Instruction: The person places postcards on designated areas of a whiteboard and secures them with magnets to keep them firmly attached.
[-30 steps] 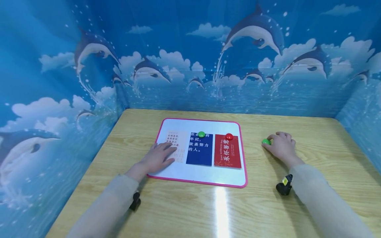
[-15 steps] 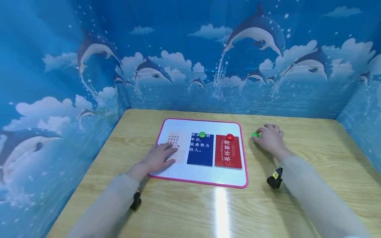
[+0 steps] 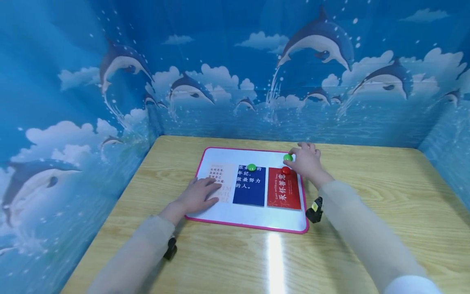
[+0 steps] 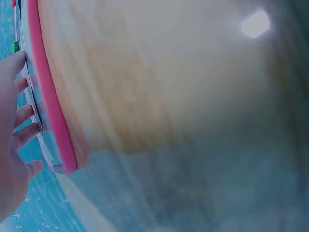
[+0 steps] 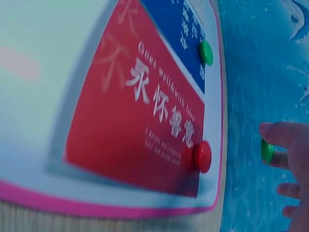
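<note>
In the head view my right hand (image 3: 305, 160) pinches a round green magnet (image 3: 288, 157) between thumb and fingers, over the upper right corner of a pink-edged whiteboard (image 3: 216, 155). The right wrist view shows that green magnet (image 5: 267, 151) held clear of the board. My left hand (image 3: 198, 195) rests, fingers spread, on the board's left side and partly covers a pale card (image 3: 225, 185). Beside it lies a blue card (image 3: 249, 192) with a green magnet (image 3: 251, 167) at its top. A red card (image 3: 284, 192) lies further right under a red magnet (image 3: 285, 170).
The board lies on a wood-grain table (image 3: 235, 261). A blue curtain (image 3: 227, 102) printed with dolphins stands behind and at the sides. A black wrist device (image 3: 315, 210) hangs under the right sleeve, and another wrist device (image 3: 171, 248) under the left.
My right hand has carried the green magnet leftward from over the table at right to over the board's upper right corner. The left hand stays in place on the board.
</note>
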Demonstrator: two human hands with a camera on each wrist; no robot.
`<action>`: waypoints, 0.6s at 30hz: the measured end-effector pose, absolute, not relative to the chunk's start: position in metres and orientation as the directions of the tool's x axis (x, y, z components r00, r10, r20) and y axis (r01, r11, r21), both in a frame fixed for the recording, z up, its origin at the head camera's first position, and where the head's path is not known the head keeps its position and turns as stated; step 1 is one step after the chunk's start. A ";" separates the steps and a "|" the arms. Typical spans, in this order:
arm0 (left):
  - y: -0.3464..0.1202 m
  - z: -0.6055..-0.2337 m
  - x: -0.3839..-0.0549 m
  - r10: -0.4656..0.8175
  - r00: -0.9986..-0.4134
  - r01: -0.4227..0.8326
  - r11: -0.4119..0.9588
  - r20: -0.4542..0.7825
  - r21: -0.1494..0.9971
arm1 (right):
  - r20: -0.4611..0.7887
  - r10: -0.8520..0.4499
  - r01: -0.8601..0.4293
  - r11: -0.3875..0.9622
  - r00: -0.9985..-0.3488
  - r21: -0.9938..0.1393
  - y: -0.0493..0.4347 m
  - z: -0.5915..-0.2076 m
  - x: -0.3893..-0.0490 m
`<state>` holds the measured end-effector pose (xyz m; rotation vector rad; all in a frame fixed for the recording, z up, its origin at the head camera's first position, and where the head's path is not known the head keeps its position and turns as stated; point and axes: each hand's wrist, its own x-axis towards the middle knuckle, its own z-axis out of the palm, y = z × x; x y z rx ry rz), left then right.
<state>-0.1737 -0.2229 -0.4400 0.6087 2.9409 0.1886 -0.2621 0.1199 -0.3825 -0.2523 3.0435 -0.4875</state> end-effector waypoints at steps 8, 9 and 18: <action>-0.222 -0.440 -0.174 0.405 -0.908 0.390 0.910 -0.105 0.139 | 0.010 -0.213 -0.206 0.932 -0.977 -0.297 0.092 -0.380 -0.265; -0.222 -0.440 -0.174 0.405 -0.908 0.389 0.911 -0.107 0.139 | 0.010 -0.220 -0.213 0.932 -0.976 -0.295 0.089 -0.379 -0.265; -0.222 -0.440 -0.174 0.392 -0.911 0.378 0.918 -0.125 0.122 | 0.022 -0.260 -0.255 0.924 -0.965 -0.286 0.064 -0.379 -0.263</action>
